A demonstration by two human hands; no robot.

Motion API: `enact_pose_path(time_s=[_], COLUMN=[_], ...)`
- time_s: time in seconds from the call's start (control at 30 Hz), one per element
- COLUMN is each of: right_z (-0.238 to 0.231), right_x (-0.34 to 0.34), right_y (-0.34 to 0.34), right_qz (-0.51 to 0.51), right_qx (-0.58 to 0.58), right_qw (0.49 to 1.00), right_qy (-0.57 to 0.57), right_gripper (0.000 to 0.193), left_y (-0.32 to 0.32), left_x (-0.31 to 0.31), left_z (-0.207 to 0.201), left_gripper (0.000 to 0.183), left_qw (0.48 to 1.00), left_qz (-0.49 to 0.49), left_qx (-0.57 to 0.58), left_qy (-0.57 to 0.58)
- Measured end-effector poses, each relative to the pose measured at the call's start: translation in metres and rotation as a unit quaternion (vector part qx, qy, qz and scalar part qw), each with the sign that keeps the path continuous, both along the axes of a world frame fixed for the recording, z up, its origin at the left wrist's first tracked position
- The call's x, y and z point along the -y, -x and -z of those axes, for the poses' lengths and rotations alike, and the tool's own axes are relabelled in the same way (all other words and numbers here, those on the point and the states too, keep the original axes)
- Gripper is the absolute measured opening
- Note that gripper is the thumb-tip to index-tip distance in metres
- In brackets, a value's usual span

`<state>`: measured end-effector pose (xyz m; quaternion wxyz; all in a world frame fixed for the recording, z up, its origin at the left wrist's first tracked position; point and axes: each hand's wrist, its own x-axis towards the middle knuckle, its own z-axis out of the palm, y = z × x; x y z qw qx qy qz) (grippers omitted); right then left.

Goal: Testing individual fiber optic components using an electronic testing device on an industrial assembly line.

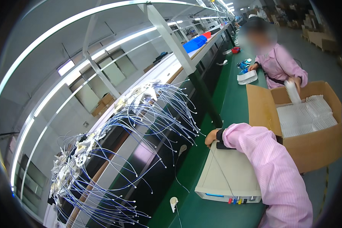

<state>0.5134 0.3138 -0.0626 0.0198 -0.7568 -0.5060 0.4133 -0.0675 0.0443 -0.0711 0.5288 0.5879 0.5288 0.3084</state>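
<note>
My right hand [212, 138], with a black band at the wrist and a pink sleeve, reaches over the back end of a beige instrument box [228, 173]. Its fingers curl down by the box's rear edge. From the coloured terminals on the front of the box, a thin cable [225, 174] runs over the top to the fingertips; what they hold is too small to make out. A white teardrop-shaped piece [173, 202] on a cord lies on the green bench [192, 211]. My left hand is out of view.
Bundled white-and-blue cables [136, 117] drape over the left rail. A metal post [174, 41] rises beyond the box. At right, an open cardboard carton [311, 150] holds stacked clear packs [306, 116]. A co-worker in pink [281, 62] handles white packs beside it.
</note>
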Motion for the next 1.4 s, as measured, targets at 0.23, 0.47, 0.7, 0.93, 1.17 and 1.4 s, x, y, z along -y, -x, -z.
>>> enact_pose_path(time_s=[0.23, 0.47, 0.7, 0.93, 1.17, 1.4], right_z=[-0.029, -0.032, 0.014, -0.037, -0.026, -0.058], right_x=[0.006, -0.005, -0.042, -0.04, -0.054, -0.058], right_y=[0.026, 0.039, -0.009, 0.038, 0.051, 0.134], right_qz=[-0.049, -0.166, 0.019, -0.046, -0.031, -0.02], right_qx=[0.146, -0.231, 0.175, 0.235, 0.04, 0.083], right_qw=[0.987, 0.957, 0.974, 0.97, 0.982, 0.996], right_qy=[0.047, 0.058, -0.141, 0.046, 0.18, 0.037], right_gripper=[0.034, 0.036, 0.032, 0.058, 0.071, 0.047], left_y=[0.013, 0.009, -0.009, -0.014, 0.001, 0.007], left_x=[0.017, 0.018, 0.021, 0.02, 0.025, 0.022], left_z=[0.014, 0.008, 0.001, 0.003, 0.02, 0.001], left_gripper=[0.015, 0.014, 0.014, 0.015, 0.015, 0.015], left_qw=[0.997, 0.997, 0.995, 0.992, 0.992, 0.982], left_qz=[-0.046, -0.048, -0.059, -0.099, -0.101, -0.174], left_qx=[0.04, 0.043, 0.064, 0.075, 0.071, 0.072], left_qy=[0.037, 0.037, 0.046, 0.038, 0.027, 0.005])
